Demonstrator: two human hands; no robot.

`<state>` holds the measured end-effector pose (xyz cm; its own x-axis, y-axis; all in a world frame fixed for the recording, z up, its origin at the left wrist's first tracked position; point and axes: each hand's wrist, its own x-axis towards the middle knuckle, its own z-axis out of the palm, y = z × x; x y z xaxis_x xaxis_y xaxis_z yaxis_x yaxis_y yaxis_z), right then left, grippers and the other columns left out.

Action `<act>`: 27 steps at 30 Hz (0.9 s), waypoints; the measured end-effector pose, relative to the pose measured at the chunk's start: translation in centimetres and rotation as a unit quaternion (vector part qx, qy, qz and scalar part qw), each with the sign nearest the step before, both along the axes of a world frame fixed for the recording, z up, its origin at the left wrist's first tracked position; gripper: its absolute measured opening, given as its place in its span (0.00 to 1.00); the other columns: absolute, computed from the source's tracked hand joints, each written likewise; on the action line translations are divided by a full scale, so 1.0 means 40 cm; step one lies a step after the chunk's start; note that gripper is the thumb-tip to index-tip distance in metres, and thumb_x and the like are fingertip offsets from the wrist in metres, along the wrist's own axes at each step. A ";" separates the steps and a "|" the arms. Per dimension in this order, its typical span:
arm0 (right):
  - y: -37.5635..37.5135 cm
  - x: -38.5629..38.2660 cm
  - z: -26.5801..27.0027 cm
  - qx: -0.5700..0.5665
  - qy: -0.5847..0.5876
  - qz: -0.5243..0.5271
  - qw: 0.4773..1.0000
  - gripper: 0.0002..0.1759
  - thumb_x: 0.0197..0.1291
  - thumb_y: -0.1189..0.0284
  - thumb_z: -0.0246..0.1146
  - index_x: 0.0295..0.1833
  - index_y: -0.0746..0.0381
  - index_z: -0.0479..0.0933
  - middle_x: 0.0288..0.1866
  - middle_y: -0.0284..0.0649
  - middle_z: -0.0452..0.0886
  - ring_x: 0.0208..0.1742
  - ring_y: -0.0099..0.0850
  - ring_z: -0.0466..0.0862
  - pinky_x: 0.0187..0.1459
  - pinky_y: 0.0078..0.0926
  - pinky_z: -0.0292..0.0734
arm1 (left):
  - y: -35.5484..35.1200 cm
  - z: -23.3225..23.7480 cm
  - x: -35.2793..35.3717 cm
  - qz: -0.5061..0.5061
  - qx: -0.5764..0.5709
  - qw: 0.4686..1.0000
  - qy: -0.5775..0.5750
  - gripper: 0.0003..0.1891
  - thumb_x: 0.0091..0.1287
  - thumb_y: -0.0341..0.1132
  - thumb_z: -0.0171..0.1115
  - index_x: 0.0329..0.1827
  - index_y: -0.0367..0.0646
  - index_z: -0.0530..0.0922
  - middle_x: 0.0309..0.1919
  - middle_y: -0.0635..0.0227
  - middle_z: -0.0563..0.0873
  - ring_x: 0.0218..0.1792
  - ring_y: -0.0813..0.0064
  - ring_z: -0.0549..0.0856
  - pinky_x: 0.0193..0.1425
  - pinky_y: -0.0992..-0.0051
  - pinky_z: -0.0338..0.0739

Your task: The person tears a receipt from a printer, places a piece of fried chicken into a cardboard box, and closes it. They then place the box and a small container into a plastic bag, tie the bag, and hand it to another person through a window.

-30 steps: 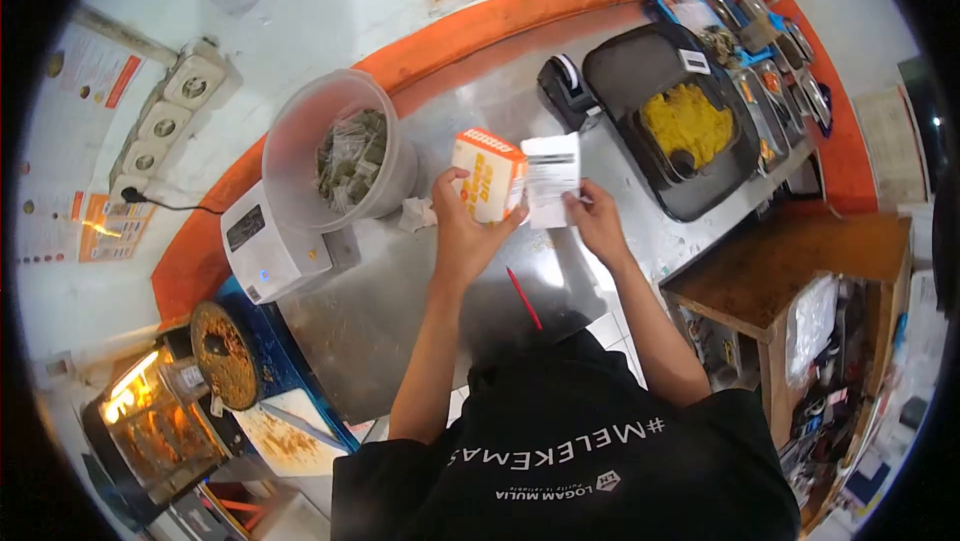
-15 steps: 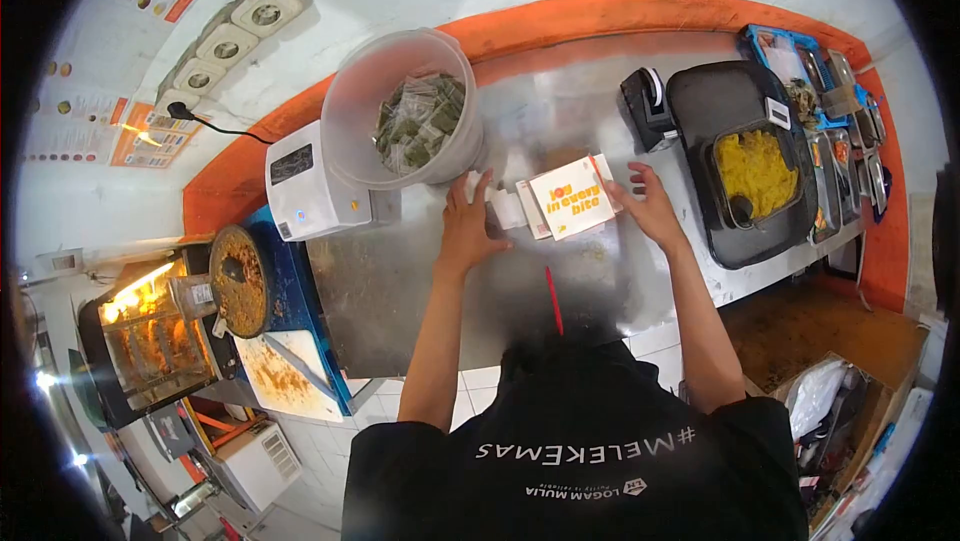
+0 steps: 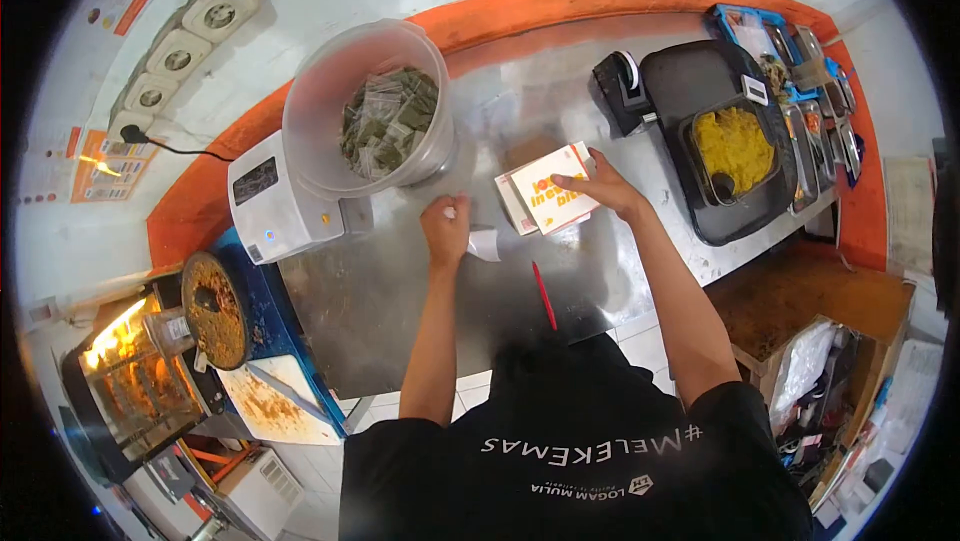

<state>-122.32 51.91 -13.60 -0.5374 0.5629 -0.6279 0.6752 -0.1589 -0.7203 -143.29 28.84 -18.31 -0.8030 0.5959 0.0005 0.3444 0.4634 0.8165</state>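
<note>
My left hand (image 3: 445,231) is closed in a fist over the steel counter, with a bit of white paper (image 3: 450,212) showing between its fingers. Right beside it a curled white paper slip (image 3: 484,245) rests on the metal. My right hand (image 3: 610,189) grips the far right corner of a flat white box (image 3: 552,203) with orange and yellow lettering, thumb on the top face and fingers mostly hidden behind the edge. Another white box (image 3: 514,205) shows beneath it at the left. Nearer to me lies a red pen (image 3: 544,295).
A clear bucket (image 3: 300,131) full of green-filled sachets (image 3: 395,121) and a white label printer (image 3: 285,196) are on the left. On the right are a black tray (image 3: 690,91), a container of yellow food (image 3: 735,149) and a black tape dispenser (image 3: 622,96). A stained cutting board (image 3: 280,403) sits lower left.
My left hand has closed and drawn slightly back, with white paper now at it. My right hand has moved onto the printed box and taken hold. The whole view has shifted a little.
</note>
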 end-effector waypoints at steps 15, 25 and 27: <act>-0.066 0.152 0.053 0.117 0.033 -0.055 0.991 0.58 0.48 0.29 0.66 0.73 0.63 0.67 0.72 0.63 0.67 0.74 0.63 0.62 0.77 0.54 0.52 | 0.204 0.287 0.266 -0.165 -0.063 0.983 -0.052 0.27 0.75 0.52 0.60 0.54 0.30 0.82 0.39 0.51 0.90 0.38 0.62 0.90 0.45 0.63 0.82; -0.251 1.282 0.186 0.133 0.070 -0.470 0.870 0.50 0.52 0.37 0.70 0.64 0.68 0.71 0.60 0.63 0.77 0.70 0.54 0.70 0.73 0.44 0.62 | 0.407 0.474 1.284 -0.527 -0.033 0.849 -0.013 0.26 0.71 0.51 0.64 0.57 0.34 0.81 0.38 0.46 0.90 0.41 0.49 0.90 0.46 0.57 0.82; -0.323 1.551 0.181 0.105 0.170 -0.583 0.788 0.43 0.56 0.47 0.74 0.63 0.70 0.72 0.55 0.57 0.82 0.61 0.44 0.81 0.67 0.38 0.71 | 0.436 0.390 1.574 -0.610 -0.076 0.788 -0.007 0.29 0.69 0.55 0.64 0.54 0.33 0.81 0.38 0.44 0.89 0.42 0.44 0.89 0.47 0.55 0.82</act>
